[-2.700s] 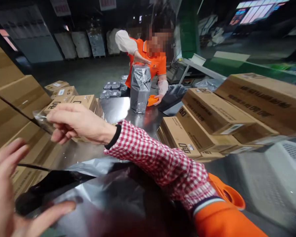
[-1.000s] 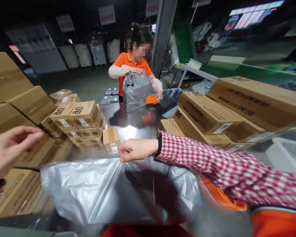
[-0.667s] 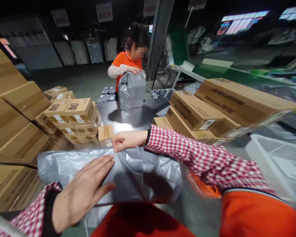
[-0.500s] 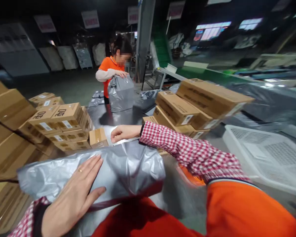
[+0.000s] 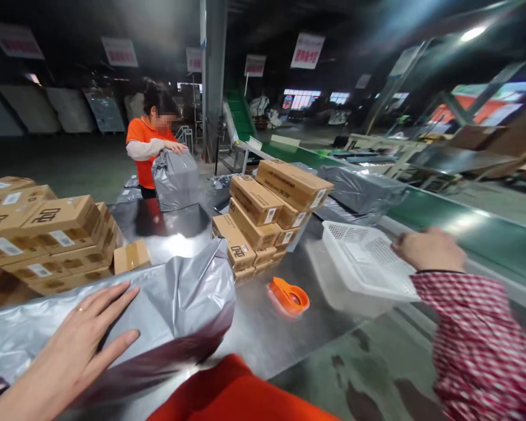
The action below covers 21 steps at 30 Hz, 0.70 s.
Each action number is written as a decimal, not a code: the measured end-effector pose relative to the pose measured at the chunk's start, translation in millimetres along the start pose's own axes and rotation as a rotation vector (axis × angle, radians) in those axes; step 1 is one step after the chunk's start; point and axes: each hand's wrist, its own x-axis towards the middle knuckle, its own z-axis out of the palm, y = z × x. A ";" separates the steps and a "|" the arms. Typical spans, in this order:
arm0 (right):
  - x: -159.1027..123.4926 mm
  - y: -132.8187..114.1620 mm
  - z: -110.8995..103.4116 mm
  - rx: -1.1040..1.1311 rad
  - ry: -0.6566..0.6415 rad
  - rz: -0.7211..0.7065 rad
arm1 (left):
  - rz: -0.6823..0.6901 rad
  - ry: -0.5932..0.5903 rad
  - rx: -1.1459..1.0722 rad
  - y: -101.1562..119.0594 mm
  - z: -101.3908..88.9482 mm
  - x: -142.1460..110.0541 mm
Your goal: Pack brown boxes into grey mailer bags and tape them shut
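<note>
Gray parcel could slip

Left hand lies flat atop it, ungrasping, at the table's near side; a lone palm seems scant restraint. Right hand blurs beside a white basket, grip unclear.

Dim surroundings, bright lamp upper right, glowing windows behind, glare on metal table, sheen on grey bag, right hand blurred, edges stretched.
</note>
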 end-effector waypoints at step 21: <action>-108.9 -290.8 113.1 1.116 -1.105 0.154 | -0.114 -0.061 -0.080 1.7 6.2 -6.1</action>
